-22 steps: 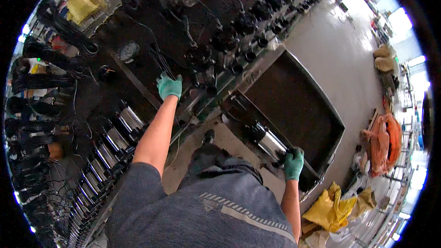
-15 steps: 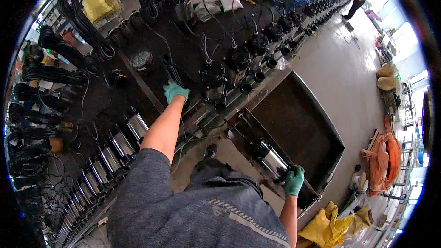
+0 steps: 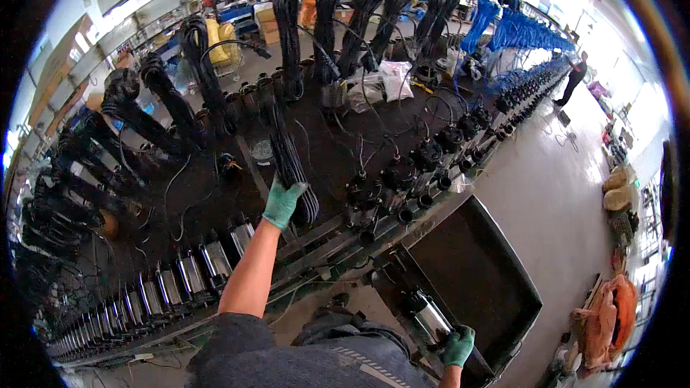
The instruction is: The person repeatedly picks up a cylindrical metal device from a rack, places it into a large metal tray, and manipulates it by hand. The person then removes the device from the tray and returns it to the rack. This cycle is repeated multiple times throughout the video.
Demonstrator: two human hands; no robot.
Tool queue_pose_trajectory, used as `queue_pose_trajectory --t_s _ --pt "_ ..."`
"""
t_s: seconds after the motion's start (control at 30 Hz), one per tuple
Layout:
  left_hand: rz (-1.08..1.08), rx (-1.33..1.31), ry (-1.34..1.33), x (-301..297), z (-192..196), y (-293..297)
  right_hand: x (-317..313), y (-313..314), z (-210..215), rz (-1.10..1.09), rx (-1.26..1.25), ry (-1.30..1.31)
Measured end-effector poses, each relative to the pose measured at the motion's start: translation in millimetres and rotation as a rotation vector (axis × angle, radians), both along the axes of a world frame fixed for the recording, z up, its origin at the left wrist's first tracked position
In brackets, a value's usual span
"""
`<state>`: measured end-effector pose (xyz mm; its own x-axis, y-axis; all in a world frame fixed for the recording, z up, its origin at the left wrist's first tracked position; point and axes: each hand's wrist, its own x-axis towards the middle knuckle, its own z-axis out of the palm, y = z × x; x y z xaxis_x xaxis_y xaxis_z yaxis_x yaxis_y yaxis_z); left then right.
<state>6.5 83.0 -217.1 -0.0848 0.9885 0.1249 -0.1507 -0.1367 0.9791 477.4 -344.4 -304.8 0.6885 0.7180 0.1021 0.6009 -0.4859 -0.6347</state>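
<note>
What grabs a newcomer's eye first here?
The left hand, in a green glove, grips a black coiled cable bundle at the picture's centre. Lower right, the right hand holds a shiny metal cylinder at the edge of a dark cart tray. More black cable bundles hang along the top.

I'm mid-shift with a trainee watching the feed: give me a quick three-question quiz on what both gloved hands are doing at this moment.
1. True or false: the left hand grips a bundle of black cable.
2. What does the right hand rest on? A) a yellow bag B) a shiny metal cylinder C) a blue cable
3. Fill in: the metal cylinder lies at the edge of a dark ____.

Key
1. True; the green glove closes around the hanging coil.
2. B
3. tray
</note>
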Motion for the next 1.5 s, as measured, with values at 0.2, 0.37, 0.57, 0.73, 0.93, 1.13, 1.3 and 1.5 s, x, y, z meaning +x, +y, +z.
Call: queue_pose_trajectory --t_s 0.2,0.37,0.57,0.73,0.93,1.13,1.3,1.5 --pt "0.002 0.452 0.468 -15 121 -13 2 5 -3 0.016 0.014 -0.011" --pt "0.153 0.653 0.44 -3 202 12 4 3 -8 0.009 0.047 0.006" --pt "0.133 0.413 0.124 -38 245 64 -2 2 3 0.007 0.028 -0.012" --pt "0.052 0.335 -0.079 -73 217 61 -5 6 -3 -0.049 0.045 0.012" --pt "0.054 0.4 -0.044 -90 227 77 2 1 -7 -0.029 0.036 0.071" --pt "0.085 0.395 0.232 -98 222 71 -3 0 2 -0.004 0.033 0.071" --pt "0.015 0.263 0.114 -112 210 83 -10 7 8 -0.021 0.051 0.104" --pt "-0.025 0.182 0.249 -130 198 99 -7 1 15 -0.008 0.019 0.121"
